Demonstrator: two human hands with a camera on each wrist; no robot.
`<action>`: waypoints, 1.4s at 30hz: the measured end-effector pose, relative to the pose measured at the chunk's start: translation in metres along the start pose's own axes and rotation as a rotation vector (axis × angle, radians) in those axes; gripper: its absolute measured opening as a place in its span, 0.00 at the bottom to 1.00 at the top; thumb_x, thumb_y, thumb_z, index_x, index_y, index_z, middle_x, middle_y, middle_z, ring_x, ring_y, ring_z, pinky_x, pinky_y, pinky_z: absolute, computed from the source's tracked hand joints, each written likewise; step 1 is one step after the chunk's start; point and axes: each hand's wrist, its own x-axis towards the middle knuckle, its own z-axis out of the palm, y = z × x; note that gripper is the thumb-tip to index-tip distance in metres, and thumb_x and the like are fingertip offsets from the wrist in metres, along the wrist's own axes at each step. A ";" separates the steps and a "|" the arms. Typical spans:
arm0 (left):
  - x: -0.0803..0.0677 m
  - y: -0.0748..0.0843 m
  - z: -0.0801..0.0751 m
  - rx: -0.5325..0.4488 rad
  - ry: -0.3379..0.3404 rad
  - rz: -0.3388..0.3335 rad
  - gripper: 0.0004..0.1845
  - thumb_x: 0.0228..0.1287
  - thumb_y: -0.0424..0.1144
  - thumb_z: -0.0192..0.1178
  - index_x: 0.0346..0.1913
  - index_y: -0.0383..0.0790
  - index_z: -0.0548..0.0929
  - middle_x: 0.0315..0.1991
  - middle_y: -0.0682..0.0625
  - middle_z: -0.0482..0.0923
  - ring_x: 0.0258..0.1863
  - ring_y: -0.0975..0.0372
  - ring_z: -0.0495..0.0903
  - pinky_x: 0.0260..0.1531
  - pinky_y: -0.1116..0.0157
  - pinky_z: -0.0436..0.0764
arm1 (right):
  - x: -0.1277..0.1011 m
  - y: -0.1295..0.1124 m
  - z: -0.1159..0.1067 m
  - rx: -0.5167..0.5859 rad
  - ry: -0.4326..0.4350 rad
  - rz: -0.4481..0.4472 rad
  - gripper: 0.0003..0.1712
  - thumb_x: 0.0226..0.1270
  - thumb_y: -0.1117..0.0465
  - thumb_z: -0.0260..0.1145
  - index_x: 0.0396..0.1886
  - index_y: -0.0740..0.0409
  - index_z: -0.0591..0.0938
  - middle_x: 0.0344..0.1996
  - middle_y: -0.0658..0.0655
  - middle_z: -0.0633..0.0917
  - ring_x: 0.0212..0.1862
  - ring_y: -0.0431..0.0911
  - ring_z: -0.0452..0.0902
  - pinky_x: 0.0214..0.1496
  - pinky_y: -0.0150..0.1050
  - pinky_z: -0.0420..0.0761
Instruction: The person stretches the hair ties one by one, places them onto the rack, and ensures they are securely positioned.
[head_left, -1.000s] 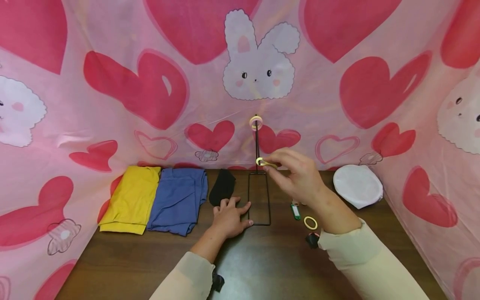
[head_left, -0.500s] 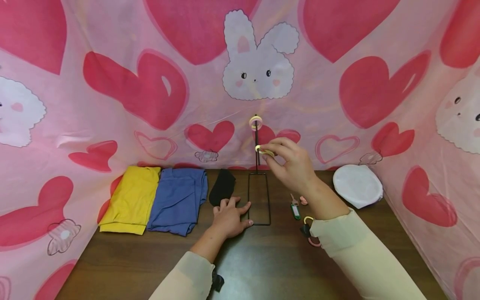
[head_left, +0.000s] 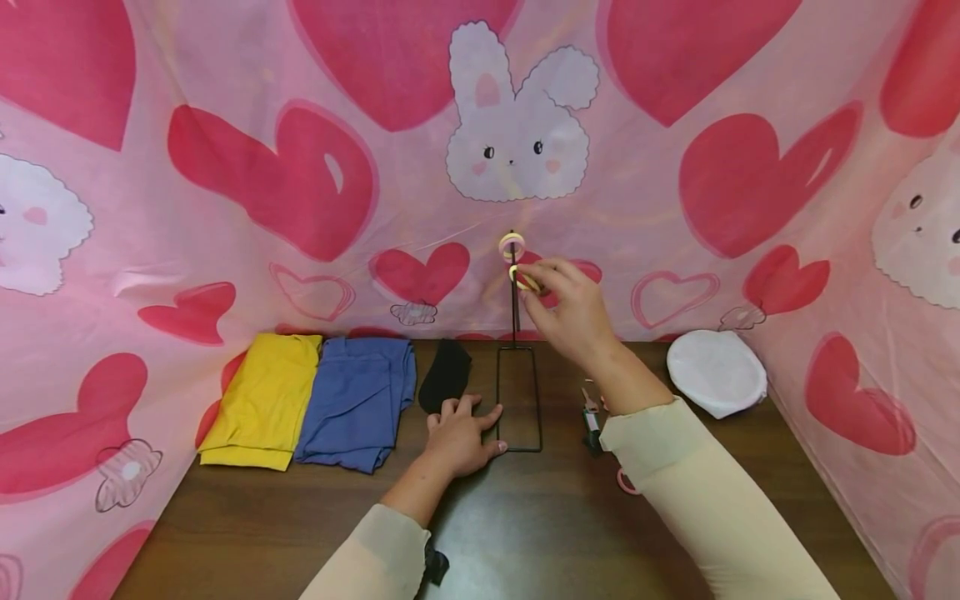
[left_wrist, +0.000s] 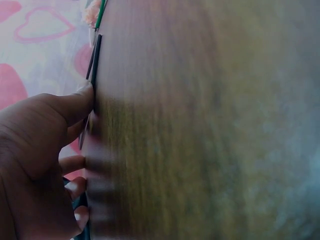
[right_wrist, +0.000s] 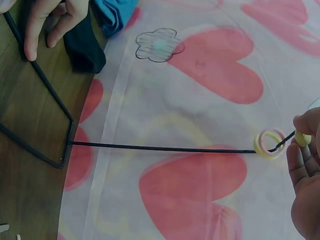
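A black wire stand [head_left: 498,417] has a rectangular base on the wooden table and a tall upright rising behind it. On its upper end hang a pink and a yellow ring [right_wrist: 258,144]. My right hand [head_left: 576,310] pinches another yellow ring [head_left: 527,282] between thumb and fingers. In the right wrist view this ring [right_wrist: 302,138] is at the free end of the stand's hook, outward of the hanging pair, partly covered by the fingers. My left hand [head_left: 457,437] rests at the base's left side, thumb and index finger pressing the wire, the other fingers spread toward the sock.
Folded yellow cloth [head_left: 262,400] and blue cloth [head_left: 356,400] lie left, beside a black sock [head_left: 446,375]. A key with a tag [head_left: 591,417] and a pink ring [head_left: 624,481] lie partly under the right forearm. A white round pouch [head_left: 716,371] sits at the back right.
My right hand has risen and moved slightly left with the yellow ring, up toward the hanging rings. Its sleeve now covers more of the small items on the table. The left hand has stayed put.
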 end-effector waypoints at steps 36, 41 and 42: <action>-0.001 0.001 -0.001 -0.010 0.009 0.003 0.35 0.69 0.64 0.63 0.77 0.66 0.70 0.79 0.48 0.58 0.74 0.44 0.55 0.60 0.42 0.60 | -0.016 0.023 0.004 0.039 -0.027 0.197 0.27 0.62 0.68 0.75 0.63 0.62 0.84 0.60 0.65 0.80 0.41 0.55 0.85 0.47 0.52 0.85; 0.001 0.001 0.000 -0.004 0.010 -0.004 0.35 0.69 0.65 0.62 0.77 0.67 0.70 0.79 0.49 0.58 0.74 0.44 0.55 0.60 0.42 0.59 | -0.026 0.019 -0.003 0.021 -0.032 0.181 0.28 0.62 0.67 0.75 0.63 0.59 0.84 0.58 0.63 0.81 0.41 0.54 0.85 0.46 0.51 0.85; 0.001 0.001 0.001 -0.001 0.011 -0.003 0.35 0.69 0.65 0.62 0.77 0.67 0.70 0.79 0.49 0.58 0.74 0.44 0.55 0.60 0.42 0.59 | -0.028 0.018 -0.005 0.022 -0.033 0.176 0.28 0.62 0.67 0.75 0.63 0.59 0.84 0.57 0.63 0.81 0.41 0.55 0.85 0.46 0.51 0.85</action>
